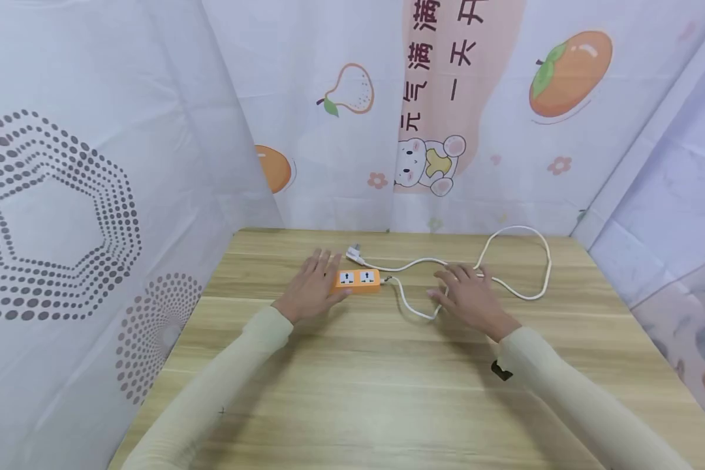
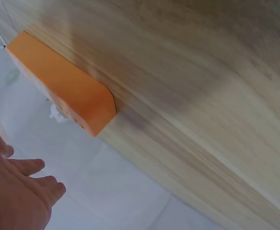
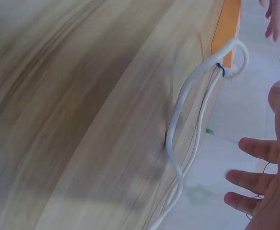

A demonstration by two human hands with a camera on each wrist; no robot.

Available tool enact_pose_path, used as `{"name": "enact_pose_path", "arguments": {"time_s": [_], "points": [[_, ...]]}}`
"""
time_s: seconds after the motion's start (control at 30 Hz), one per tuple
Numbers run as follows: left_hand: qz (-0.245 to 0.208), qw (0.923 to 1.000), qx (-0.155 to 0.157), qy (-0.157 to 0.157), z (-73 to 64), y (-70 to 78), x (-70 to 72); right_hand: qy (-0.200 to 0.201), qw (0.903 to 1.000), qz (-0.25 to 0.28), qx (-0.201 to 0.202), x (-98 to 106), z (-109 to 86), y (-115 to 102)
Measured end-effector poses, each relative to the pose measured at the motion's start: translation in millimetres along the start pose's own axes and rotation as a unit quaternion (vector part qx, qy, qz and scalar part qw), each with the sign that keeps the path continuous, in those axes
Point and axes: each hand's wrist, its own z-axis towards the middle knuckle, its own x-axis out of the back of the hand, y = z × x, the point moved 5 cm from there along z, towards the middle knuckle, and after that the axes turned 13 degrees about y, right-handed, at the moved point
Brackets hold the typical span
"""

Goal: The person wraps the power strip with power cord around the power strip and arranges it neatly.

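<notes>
An orange power strip [image 1: 357,282] with two white sockets lies on the wooden table, its white cord [image 1: 408,265] leaving the right end. Over the strip's left end is my left hand [image 1: 313,287], fingers spread and relaxed; in the left wrist view, a gap shows between this hand [image 2: 17,191] and the strip [image 2: 65,84]. My right hand [image 1: 470,300] hovers above the cord, palm down, holding nothing. The right wrist view shows its fingers apart from the cord [image 3: 178,108]. Behind the strip lies the white plug [image 1: 355,254], prongs pointing away.
The cord makes a wide loop [image 1: 549,261] at the back right of the table. Printed curtains [image 1: 329,163] hang along the back and both sides. Bare wood [image 1: 376,391] stretches between my forearms, and a dark tag [image 1: 501,371] hangs at the right sleeve.
</notes>
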Motion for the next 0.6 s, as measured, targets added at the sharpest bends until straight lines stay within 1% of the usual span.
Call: {"name": "enact_pose_path", "arguments": {"time_s": [0.1,0.3,0.37,0.47,0.6], "points": [[0.018,0.9998,-0.005,-0.010,-1.1,-0.4,-3.6,-0.007,1.0000,0.003,0.003,-2,1.7,-6],[0.015,0.9999,-0.004,-0.007,-2.6,-0.2,-9.3,-0.012,0.9998,0.001,0.013,-19,3.0,-25],[0.016,0.9998,-0.007,-0.005,-3.2,0.8,-12.6,-0.013,0.9997,0.009,0.016,-26,1.7,-33],[0.028,0.9994,-0.012,-0.016,-3.5,3.6,-19.4,-0.017,0.9991,0.034,0.016,-35,-0.1,-45],[0.031,0.9990,-0.005,-0.032,-1.5,8.8,-26.9,0.004,0.9985,0.055,0.004,-39,4.4,-53]]}}
